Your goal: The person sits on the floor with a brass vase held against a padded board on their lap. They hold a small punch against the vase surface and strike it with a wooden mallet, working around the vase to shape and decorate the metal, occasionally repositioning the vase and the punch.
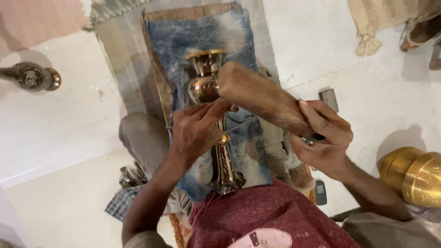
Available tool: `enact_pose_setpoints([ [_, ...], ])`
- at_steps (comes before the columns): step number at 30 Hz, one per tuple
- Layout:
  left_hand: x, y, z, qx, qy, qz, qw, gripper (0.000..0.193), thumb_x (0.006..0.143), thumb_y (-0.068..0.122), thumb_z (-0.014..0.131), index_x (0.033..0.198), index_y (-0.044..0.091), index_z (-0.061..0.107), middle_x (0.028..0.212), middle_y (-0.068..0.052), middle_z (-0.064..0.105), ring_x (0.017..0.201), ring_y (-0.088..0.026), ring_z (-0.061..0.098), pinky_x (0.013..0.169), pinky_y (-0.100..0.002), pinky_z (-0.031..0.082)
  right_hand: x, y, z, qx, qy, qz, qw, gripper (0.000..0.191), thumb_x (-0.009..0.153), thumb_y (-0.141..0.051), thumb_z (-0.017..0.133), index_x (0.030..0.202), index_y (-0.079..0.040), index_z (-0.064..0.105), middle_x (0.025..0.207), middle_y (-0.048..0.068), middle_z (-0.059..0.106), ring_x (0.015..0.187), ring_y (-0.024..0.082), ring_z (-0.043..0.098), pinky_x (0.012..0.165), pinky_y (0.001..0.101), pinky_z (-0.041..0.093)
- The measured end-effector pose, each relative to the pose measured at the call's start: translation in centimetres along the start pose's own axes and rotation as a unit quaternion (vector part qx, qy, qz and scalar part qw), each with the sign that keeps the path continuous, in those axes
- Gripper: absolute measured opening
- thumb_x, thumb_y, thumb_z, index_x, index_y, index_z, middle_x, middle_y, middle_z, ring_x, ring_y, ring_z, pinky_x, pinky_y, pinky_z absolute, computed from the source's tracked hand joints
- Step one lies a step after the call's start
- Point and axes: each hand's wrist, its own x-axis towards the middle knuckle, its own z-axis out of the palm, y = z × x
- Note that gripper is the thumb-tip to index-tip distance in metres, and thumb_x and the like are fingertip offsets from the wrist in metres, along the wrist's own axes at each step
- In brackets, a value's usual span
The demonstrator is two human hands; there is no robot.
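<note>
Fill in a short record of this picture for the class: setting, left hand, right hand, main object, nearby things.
Setting: person seated on a pale floor, denim cloth over the lap
Left hand: fingers on the stem of a tall brass vase
Right hand: grips a thin tool, its tip near the vase
Main object: the vase, lying along the lap, mouth away
Nearby things: second brass vase at left; large brass vessel at right

Left hand [195,131] on brass vase [206,78]
</note>
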Motion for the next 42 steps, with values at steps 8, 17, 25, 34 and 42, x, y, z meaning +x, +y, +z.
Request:
enact_pose_setpoints([
  [8,-1.8,1.6,2.4,-0.006,0.121,-0.137,0.983,0.030,0.076,0.001,0.080,0.106,0.006,0.075,0.097,-0.008,0.079,0.081,-0.020,0.078,0.066,-0.030,0.062,7.7,-3.3,-2.6,-0.188,-0.186,-0.063,0.962,0.071,0.076,0.006,0.073,0.140,-0.023,0.064,0.108,0.007,0.077,0.053,0.013,0.060,0.038,0.0309,0.049],
  [17,-1.5,3.5,3.6,0.011,0.274,-0.207,0.939,0.017,0.085,-0.005,0.062,0.098,-0.004,0.072,0.095,-0.016,0.077,0.078,-0.021,0.075,0.066,-0.033,0.059,11.8,-4.7,-4.3,-0.132,-0.196,-0.113,0.965,0.069,0.083,-0.006,0.073,0.147,-0.028,0.056,0.115,0.007,0.074,0.056,0.008,0.057,0.040,0.0215,0.042],
  [25,0.5,2.7,0.5,-0.412,0.382,-0.337,0.755,0.031,0.091,-0.013,0.061,0.117,0.004,0.064,0.093,-0.010,0.077,0.083,-0.017,0.077,0.069,-0.030,0.065,3.0,0.1,4.3,0.224,0.037,0.051,0.973,0.063,0.084,-0.003,0.068,0.145,-0.004,0.055,0.097,0.008,0.075,0.063,0.008,0.066,0.053,0.0213,0.056],
  [34,4.0,2.0,0.0,-0.235,0.252,-0.229,0.910,0.032,0.098,-0.009,0.069,0.129,-0.001,0.067,0.109,-0.011,0.078,0.099,-0.017,0.077,0.087,-0.029,0.065,-8.7,-0.9,11.2,0.213,0.142,0.252,0.933,0.045,0.081,0.007,0.076,0.125,0.008,0.066,0.105,0.017,0.075,0.095,0.023,0.074,0.085,0.0356,0.062],
  [42,4.3,2.3,-0.3,-0.163,0.199,-0.249,0.934,0.026,0.099,-0.011,0.061,0.122,0.001,0.070,0.104,-0.010,0.081,0.083,-0.014,0.081,0.068,-0.024,0.064,-3.7,0.0,6.5,0.218,0.089,0.248,0.940,0.076,0.072,0.009,0.074,0.145,0.000,0.056,0.110,0.014,0.074,0.096,0.015,0.072,0.082,0.0250,0.060],
])
